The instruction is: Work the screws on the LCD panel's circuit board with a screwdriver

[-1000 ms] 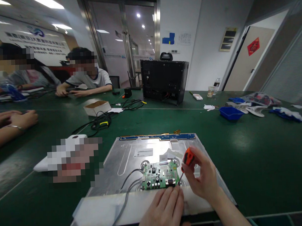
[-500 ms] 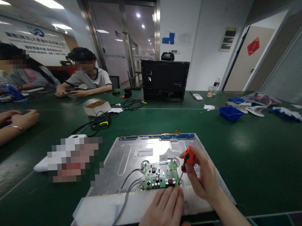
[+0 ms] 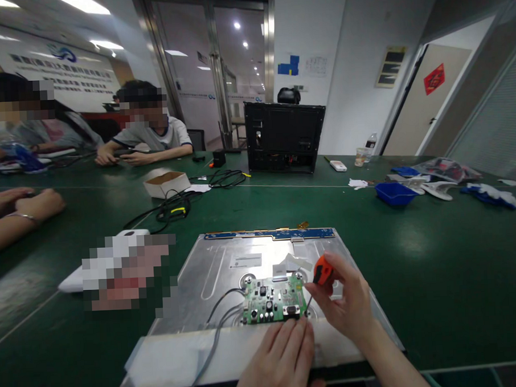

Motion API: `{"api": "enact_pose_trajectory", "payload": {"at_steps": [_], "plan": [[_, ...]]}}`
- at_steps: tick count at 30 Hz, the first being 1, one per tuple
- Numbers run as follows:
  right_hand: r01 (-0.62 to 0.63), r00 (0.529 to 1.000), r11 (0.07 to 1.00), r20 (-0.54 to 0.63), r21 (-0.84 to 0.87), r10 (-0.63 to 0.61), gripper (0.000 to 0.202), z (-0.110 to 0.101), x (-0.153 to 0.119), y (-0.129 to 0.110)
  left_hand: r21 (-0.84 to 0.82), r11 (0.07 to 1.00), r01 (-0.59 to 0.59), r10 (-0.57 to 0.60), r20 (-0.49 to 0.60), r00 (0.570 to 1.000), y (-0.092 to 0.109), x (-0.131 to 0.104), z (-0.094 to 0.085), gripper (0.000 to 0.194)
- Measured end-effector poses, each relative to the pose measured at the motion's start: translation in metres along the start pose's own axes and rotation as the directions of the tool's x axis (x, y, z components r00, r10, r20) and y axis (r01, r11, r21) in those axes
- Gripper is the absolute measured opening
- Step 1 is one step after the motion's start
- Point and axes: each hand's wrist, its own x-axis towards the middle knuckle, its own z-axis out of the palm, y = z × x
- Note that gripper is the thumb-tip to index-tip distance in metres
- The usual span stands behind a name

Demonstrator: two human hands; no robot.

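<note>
A silver metal panel (image 3: 218, 263) lies on the green table, a blue strip board (image 3: 302, 233) along its far edge. Mounted on it is a green circuit board (image 3: 271, 298) with grey cables (image 3: 219, 332) on its left side. My right hand (image 3: 348, 298) is closed round an orange and black screwdriver (image 3: 322, 270), whose tip meets the board's near right corner. My left hand (image 3: 278, 358) lies flat over the white strip (image 3: 175, 359) at the panel's near edge, fingertips beside the board's connector.
A black monitor casing (image 3: 285, 138) stands at the back. Black cables (image 3: 173, 206), an open box (image 3: 166, 184) and a white device (image 3: 76, 278) are on the left. On the right are a blue tray (image 3: 395, 193) and gloves (image 3: 489, 195). Other people sit at the left.
The screwdriver handle has turned slightly, and the fingers of my right hand have shifted on it, the thumb now lower and further left. My left hand has stayed in place.
</note>
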Motion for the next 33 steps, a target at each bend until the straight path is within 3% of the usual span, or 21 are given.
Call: {"api": "enact_pose_trajectory", "payload": {"at_steps": [7,20,24,33], "plan": [[-0.042,0.997,0.998,0.07,0.049,0.039,0.053,-0.0023,-0.0001,-0.0025,0.013,1.0,-0.009,0.009,0.021,1.0,-0.0005,0.0023,-0.0037,0.045],[-0.004,1.0,1.0,-0.019,-0.005,0.004,0.054,0.0031,-0.0032,0.0022,0.016,0.999,-0.031,0.03,0.061,0.998,-0.0006,0.0002,-0.0022,0.048],[0.013,1.0,1.0,-0.006,-0.004,-0.013,0.053,0.0025,-0.0024,0.0018,-0.008,1.0,-0.005,0.005,0.015,1.0,-0.0009,0.0043,-0.0053,0.046],[-0.031,0.998,0.997,0.053,0.077,0.027,0.059,-0.0013,-0.0036,-0.0009,-0.009,1.0,0.002,-0.002,0.033,0.999,0.0005,0.0023,-0.0028,0.046]]}}
